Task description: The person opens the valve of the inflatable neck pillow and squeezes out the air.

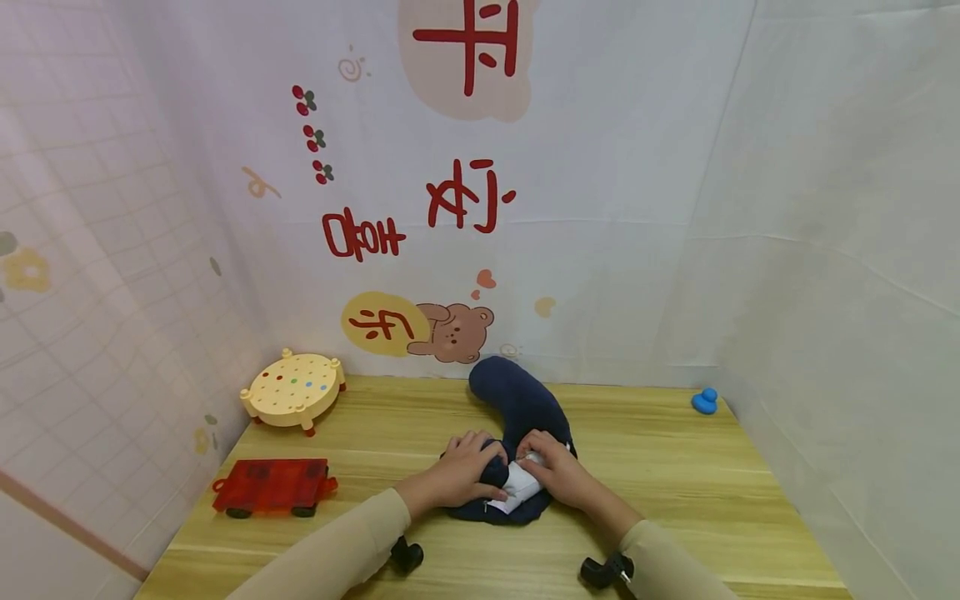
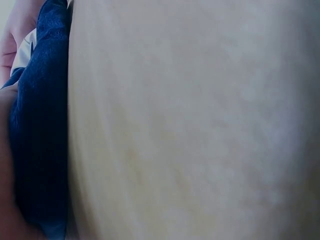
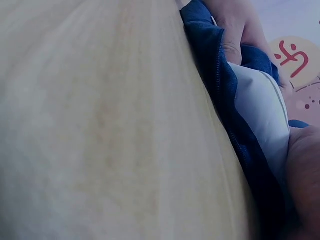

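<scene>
Working: both hands sit on the navy cover at the near middle of the table (image 1: 675, 500), with the white pad showing in its open end.
Left hand (image 1: 457, 475): fingers curled over the navy cover (image 1: 517, 417), gripping the cloth at the opening.
Right hand (image 1: 558, 475): fingers curled at the edge of the white pad (image 1: 521, 487), pinching pad and cloth together as far as I can tell.
Wrist views: left wrist shows blue cloth (image 2: 40, 140) hard against the tabletop; right wrist shows the zip edge of the cover (image 3: 225, 95) and the pad (image 3: 260, 115) inside it.
Cover position: near end under my hands, far end curving away toward the back wall, lying flat on the wood.
Step in hand (judgement): pad is partly inside the cover, so I am at the mouth of the cover working pad and cloth against each other; whether it goes in or comes out I cannot tell.
Next move calls for (judgement): one hand holding the opening steady while the other shifts the pad along, with care to keep cloth clear of the zip.
Count, near to far: two hands, one cover, one pad, one red car (image 1: 273, 486) at left, one yellow stool (image 1: 294, 389) behind it, one blue toy (image 1: 705, 402) at far right.
Backdrop: one bear picture (image 1: 453, 332) on the wall behind the table.
</scene>
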{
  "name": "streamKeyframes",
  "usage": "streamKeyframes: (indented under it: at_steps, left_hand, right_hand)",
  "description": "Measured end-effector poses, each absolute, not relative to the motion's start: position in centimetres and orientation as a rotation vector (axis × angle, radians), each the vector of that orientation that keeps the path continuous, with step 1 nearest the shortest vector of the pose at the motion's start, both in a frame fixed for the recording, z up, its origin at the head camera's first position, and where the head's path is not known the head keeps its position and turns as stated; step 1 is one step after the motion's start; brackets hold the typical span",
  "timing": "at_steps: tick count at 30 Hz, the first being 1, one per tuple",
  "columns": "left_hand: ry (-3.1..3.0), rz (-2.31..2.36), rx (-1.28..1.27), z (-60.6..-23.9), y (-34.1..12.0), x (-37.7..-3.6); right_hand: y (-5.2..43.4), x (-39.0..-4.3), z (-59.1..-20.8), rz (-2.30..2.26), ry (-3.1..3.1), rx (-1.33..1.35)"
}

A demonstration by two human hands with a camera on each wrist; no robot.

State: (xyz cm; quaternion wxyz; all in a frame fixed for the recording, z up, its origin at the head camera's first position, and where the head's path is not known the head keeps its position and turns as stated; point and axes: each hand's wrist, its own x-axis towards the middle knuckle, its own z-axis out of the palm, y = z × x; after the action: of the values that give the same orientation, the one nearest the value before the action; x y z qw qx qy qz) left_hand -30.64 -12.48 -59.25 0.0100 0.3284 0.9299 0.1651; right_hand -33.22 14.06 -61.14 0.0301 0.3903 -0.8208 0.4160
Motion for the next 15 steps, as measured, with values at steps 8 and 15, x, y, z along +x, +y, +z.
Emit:
streamKeyframes:
  at_steps: [8, 15]
  left_hand:
    - [2.899, 0.522, 1.026, -59.06, -12.48, -30.54]
    - [2.896, 0.52, 1.023, -58.97, -12.38, -30.55]
  right_hand:
    - [14.03, -33.42, -61.12, 1.259, -2.556, 1.19]
    - [13.98, -33.41, -61.15, 1.253, -2.58, 1.179]
